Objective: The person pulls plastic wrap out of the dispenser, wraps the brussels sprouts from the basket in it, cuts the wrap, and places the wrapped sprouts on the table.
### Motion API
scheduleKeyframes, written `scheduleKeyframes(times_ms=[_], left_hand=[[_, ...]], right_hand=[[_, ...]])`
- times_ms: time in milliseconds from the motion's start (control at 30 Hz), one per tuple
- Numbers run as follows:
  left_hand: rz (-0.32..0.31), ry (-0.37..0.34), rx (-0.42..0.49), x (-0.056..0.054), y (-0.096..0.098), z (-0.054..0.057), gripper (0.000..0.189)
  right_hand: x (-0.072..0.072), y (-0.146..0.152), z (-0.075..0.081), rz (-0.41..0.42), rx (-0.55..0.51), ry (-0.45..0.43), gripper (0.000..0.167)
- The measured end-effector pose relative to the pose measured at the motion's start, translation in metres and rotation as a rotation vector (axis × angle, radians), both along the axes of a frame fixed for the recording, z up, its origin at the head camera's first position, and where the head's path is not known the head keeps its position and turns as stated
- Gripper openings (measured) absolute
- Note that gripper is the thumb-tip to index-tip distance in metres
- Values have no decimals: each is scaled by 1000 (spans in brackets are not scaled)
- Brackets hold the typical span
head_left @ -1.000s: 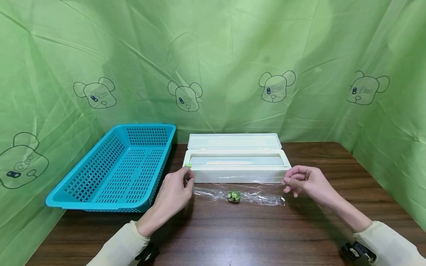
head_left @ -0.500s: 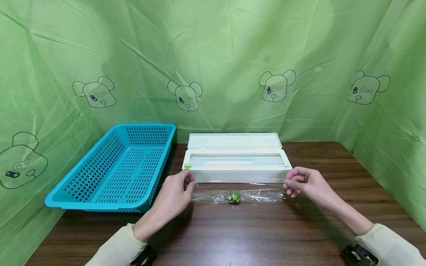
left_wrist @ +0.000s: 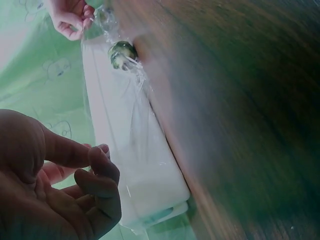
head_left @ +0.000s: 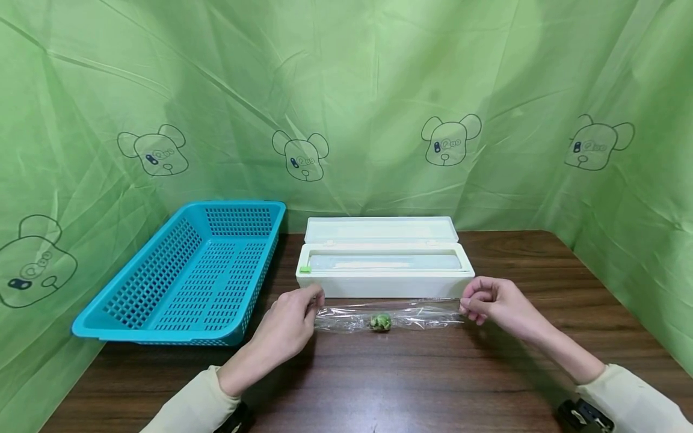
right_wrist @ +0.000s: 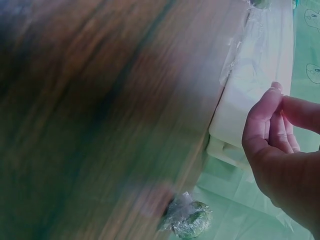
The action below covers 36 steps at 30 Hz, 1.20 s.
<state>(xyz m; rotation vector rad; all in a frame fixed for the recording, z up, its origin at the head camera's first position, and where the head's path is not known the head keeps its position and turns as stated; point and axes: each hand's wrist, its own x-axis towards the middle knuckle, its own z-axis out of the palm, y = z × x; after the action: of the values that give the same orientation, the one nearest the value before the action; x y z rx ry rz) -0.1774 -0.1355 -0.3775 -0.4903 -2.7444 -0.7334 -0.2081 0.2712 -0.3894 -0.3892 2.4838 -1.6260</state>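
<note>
A small round green vegetable (head_left: 381,322) lies on a crumpled strip of cling film (head_left: 346,317) along the front of a white cling film dispenser (head_left: 384,285), whose lid stands raised. My left hand (head_left: 289,322) is at the film's left end; in the left wrist view, thumb and index finger (left_wrist: 102,160) pinch near the film's edge. At the opposite end, my right hand (head_left: 498,307) pinches the film between thumb and curled fingers. Film covers the vegetable (left_wrist: 122,55) in the left wrist view. Clear film is hard to trace near both fingertips.
A blue perforated basket (head_left: 238,288) stands at the left on the dark wooden table (head_left: 390,385). Printed green cloth (head_left: 368,90) hangs behind. A green slider (head_left: 305,269) sits at the dispenser's left. Another film-wrapped green thing (right_wrist: 192,220) shows low in the right wrist view.
The left hand has moved slightly right and toward the person, uncovering the green slider. The right hand has lowered a little. The film between them has shifted; the vegetable stays nearly in place.
</note>
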Motion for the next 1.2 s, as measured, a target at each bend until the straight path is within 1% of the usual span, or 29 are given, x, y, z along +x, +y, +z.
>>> scheduleKeyframes(times_ms=[267,533,767,900,1067,1200], left_hand=[[-1,-31,-7,-2,0,-5,24],[-2,-73,-3,-3,0,-9,15],[-2,-125,-10,-4,2,-10,16],[-8,-146,-29,-5,3,-11,15],[1,-171,-65,-7,4,-13,13],[4,-209,-100,-9,4,-16,11]], right_hand=[[-2,-2,-4,-18,51,-13,10],[-3,-3,-8,-19,62,-22,9],[-4,-3,-12,-10,56,-32,11],[-5,-3,-15,1,66,-43,9],[-6,-4,-17,12,74,-53,9],[-7,-5,-18,20,84,-61,10]])
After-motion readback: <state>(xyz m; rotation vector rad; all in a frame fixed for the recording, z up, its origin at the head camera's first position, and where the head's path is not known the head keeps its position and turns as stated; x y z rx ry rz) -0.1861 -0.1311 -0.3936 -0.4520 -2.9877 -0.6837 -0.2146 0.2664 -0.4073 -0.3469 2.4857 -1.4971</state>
